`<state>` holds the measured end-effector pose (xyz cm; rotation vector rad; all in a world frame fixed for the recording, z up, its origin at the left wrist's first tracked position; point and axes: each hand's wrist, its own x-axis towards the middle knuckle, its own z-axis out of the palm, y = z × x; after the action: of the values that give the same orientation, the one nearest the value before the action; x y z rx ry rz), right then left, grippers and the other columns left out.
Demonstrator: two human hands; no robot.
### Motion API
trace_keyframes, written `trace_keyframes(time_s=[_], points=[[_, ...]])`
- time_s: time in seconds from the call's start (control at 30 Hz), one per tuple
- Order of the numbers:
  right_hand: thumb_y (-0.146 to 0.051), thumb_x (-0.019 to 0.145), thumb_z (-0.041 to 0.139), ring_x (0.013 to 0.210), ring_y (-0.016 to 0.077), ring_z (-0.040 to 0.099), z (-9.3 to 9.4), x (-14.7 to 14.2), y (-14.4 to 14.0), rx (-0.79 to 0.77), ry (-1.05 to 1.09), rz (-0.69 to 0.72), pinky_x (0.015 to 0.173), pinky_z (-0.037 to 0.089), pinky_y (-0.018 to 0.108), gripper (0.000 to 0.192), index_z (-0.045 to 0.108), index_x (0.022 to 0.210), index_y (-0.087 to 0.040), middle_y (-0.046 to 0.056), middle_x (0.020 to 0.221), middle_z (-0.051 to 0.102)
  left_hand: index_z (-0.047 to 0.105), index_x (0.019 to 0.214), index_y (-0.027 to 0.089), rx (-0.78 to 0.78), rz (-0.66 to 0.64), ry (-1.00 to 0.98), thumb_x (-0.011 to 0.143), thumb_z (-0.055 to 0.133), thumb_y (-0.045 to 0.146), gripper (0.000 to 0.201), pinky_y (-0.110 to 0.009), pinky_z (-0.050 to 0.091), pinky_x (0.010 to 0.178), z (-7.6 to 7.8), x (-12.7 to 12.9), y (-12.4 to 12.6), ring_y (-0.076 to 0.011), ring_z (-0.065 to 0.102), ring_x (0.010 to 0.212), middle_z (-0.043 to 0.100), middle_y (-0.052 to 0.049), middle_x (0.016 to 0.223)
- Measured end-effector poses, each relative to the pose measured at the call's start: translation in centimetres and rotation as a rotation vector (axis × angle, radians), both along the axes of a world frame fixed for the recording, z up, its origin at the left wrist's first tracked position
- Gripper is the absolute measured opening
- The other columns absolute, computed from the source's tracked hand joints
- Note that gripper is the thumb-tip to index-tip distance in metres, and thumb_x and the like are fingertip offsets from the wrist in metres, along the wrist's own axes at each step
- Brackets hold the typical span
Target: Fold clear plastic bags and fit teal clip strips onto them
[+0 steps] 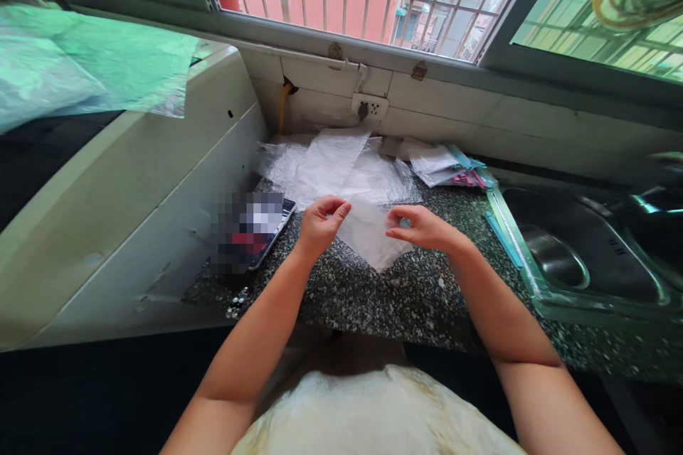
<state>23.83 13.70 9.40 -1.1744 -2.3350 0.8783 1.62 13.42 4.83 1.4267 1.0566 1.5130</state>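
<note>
A thin translucent plastic bag hangs at a slant over the speckled counter, one corner pointing down toward me. My left hand pinches its upper left edge between thumb and forefinger. At the bag's right side is my right hand, thumb and forefinger curved with a gap between their tips; its other fingers are partly hidden. Just beyond both hands lies a loose pile of clear plastic bags, flat and overlapping. Behind my right hand sits a stack of bags with blue and pink strips.
A phone, its screen blurred out, leans left of my left hand. A metal sink is set into the speckled counter at right, with a blue strip beside it. A pale appliance borders the left; a wall socket is behind.
</note>
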Motion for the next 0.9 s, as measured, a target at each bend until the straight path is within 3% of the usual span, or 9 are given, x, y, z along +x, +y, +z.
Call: trace_keyframes(time_s=[0.1, 0.17, 0.23, 0.37, 0.47, 0.9], points=[[-0.035, 0.069, 0.072, 0.084, 0.0160, 0.056, 0.3, 0.2, -0.1, 0.033, 0.059, 0.031, 0.077, 0.047, 0.031, 0.043, 0.058, 0.106, -0.019, 0.004, 0.092, 0.061, 0.064, 0.065, 0.016, 0.014, -0.053, 0.045, 0.072, 0.065, 0.038, 0.023, -0.023, 0.041, 0.059, 0.2, 0.2, -0.3, -0.0105, 0.050, 0.059, 0.059, 0.000, 0.062], [-0.038, 0.068, 0.072, 0.091, 0.0174, 0.056, 0.4, -0.1, -0.3, 0.066, 0.109, 0.053, 0.080, 0.047, 0.033, 0.050, 0.056, 0.112, -0.020, 0.006, 0.099, 0.061, 0.064, 0.064, 0.016, 0.029, -0.078, 0.085, 0.074, 0.064, 0.037, 0.023, -0.023, 0.041, 0.057, 0.5, 0.4, -0.6, -0.0105, 0.049, 0.058, 0.059, 0.000, 0.061], [-0.038, 0.071, 0.070, 0.088, 0.0168, 0.056, 0.3, -0.6, -0.6, 0.115, 0.142, 0.031, 0.080, 0.047, 0.033, 0.041, 0.058, 0.106, -0.020, 0.006, 0.097, 0.062, 0.063, 0.064, 0.016, 0.056, -0.096, 0.124, 0.075, 0.063, 0.035, 0.022, -0.023, 0.041, 0.057, 0.6, 0.5, -0.9, -0.0105, 0.049, 0.058, 0.059, 0.000, 0.061], [-0.028, 0.079, 0.060, 0.070, 0.0119, 0.053, -0.1, -1.8, -1.0, 0.157, 0.126, -0.003, 0.069, 0.044, 0.028, 0.011, 0.059, 0.075, -0.018, 0.001, 0.073, 0.059, 0.063, 0.065, 0.016, 0.092, -0.122, 0.173, 0.077, 0.061, 0.034, 0.022, -0.023, 0.041, 0.058, 0.8, 0.6, -1.1, -0.0107, 0.050, 0.058, 0.059, 0.000, 0.061], [-0.023, 0.080, 0.056, 0.062, 0.0093, 0.049, -0.2, -2.0, -1.2, 0.146, 0.105, 0.005, 0.063, 0.041, 0.025, 0.015, 0.056, 0.066, -0.018, -0.002, 0.063, 0.056, 0.063, 0.065, 0.016, 0.108, -0.121, 0.188, 0.078, 0.060, 0.035, 0.023, -0.023, 0.041, 0.057, 0.8, 0.5, -1.0, -0.0109, 0.050, 0.058, 0.059, 0.000, 0.061], [-0.023, 0.078, 0.055, 0.061, 0.0090, 0.048, 0.4, -1.8, -1.2, 0.119, 0.105, -0.020, 0.061, 0.040, 0.024, 0.014, 0.056, 0.066, -0.018, -0.002, 0.063, 0.056, 0.062, 0.063, 0.016, 0.030, -0.135, 0.135, 0.072, 0.065, 0.044, 0.029, -0.024, 0.042, 0.058, 1.0, 0.5, -1.0, -0.0117, 0.050, 0.058, 0.058, 0.000, 0.060]])
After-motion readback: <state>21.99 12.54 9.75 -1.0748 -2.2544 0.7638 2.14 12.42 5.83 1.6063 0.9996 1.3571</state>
